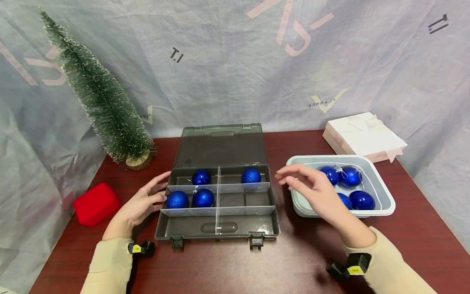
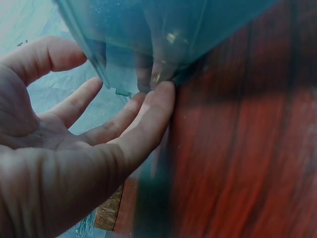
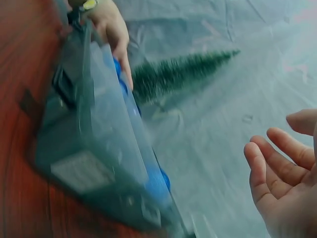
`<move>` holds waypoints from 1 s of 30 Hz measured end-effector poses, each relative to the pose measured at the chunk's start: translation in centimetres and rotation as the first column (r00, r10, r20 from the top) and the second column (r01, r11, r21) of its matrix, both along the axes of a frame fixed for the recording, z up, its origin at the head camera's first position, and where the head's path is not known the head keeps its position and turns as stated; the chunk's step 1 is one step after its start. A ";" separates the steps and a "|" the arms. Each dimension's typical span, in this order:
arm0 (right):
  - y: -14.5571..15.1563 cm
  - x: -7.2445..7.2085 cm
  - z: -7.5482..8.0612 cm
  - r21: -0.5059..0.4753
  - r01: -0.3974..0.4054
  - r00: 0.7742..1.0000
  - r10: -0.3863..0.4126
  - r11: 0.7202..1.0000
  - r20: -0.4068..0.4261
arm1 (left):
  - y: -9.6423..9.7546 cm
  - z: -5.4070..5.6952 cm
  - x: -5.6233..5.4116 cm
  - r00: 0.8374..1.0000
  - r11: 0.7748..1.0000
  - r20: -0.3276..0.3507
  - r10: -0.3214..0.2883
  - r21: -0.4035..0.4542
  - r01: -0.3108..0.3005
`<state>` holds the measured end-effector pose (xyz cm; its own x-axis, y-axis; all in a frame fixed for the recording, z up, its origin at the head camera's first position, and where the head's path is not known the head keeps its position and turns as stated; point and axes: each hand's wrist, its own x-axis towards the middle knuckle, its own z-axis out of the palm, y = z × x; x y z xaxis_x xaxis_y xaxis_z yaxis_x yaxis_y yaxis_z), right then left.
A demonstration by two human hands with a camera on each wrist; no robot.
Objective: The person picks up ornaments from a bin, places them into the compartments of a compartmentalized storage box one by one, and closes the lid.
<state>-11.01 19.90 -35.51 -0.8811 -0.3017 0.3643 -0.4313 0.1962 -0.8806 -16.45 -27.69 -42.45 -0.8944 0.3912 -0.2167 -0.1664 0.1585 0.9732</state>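
A dark translucent divider case (image 1: 185, 224) lies with its lid (image 1: 222, 147) folded back. Blue Christmas balls sit in its left part: one shiny ball (image 1: 201, 177) at the back, a glittery ball (image 1: 178, 199) and a matte ball (image 1: 203, 198) in the middle row. Another glittery ball (image 1: 251, 175) is at the back right. My left hand (image 1: 143, 202) touches the case's left side with extended fingers, seen close up in the left wrist view. Between the case and a white tub (image 1: 385, 204), my right hand (image 1: 317, 190) hovers with loosely bent fingers, holding nothing.
Several blue balls (image 1: 362, 200) lie in the tub, partly hidden by my right hand. A frosted miniature tree (image 1: 99, 94) stands back left, above a red box (image 1: 96, 204). A white box (image 1: 367, 134) with a ribbon lies behind the tub. Grey cloth (image 1: 227, 81) hangs behind the table.
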 end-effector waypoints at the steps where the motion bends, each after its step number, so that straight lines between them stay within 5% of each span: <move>1: 0.5 0.0 0.0 0.009 0.015 1.000 -0.015 1.000 -0.003 | 0.0 0.0 0.0 1.000 1.000 0.002 -0.001 0.003 0.001; 12: 6.6 -1.2 -0.8 0.065 0.199 0.979 -0.201 0.978 0.029 | 0.0 0.1 0.1 1.000 1.000 -0.008 -0.010 0.016 0.010; 18: 9.7 -2.0 -1.0 0.180 0.238 0.965 -0.254 0.954 0.067 | 0.1 0.2 0.0 1.000 1.000 -0.013 -0.007 0.012 0.008; 25: 12.4 -2.9 -1.9 0.407 0.315 0.924 -0.375 0.857 0.076 | 0.1 0.1 0.1 1.000 1.000 -0.016 -0.012 0.021 0.012; 30: 13.0 -3.3 -2.4 0.487 0.305 0.932 -0.361 0.818 0.022 | 0.0 0.0 0.1 1.000 1.000 -0.019 -0.013 0.025 0.013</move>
<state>-14.35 32.92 -37.93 -0.9842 -0.0920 0.1514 -0.1714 0.7100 -0.6830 -16.40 -27.64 -42.41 -0.8930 0.4079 -0.1902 -0.1464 0.1364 0.9798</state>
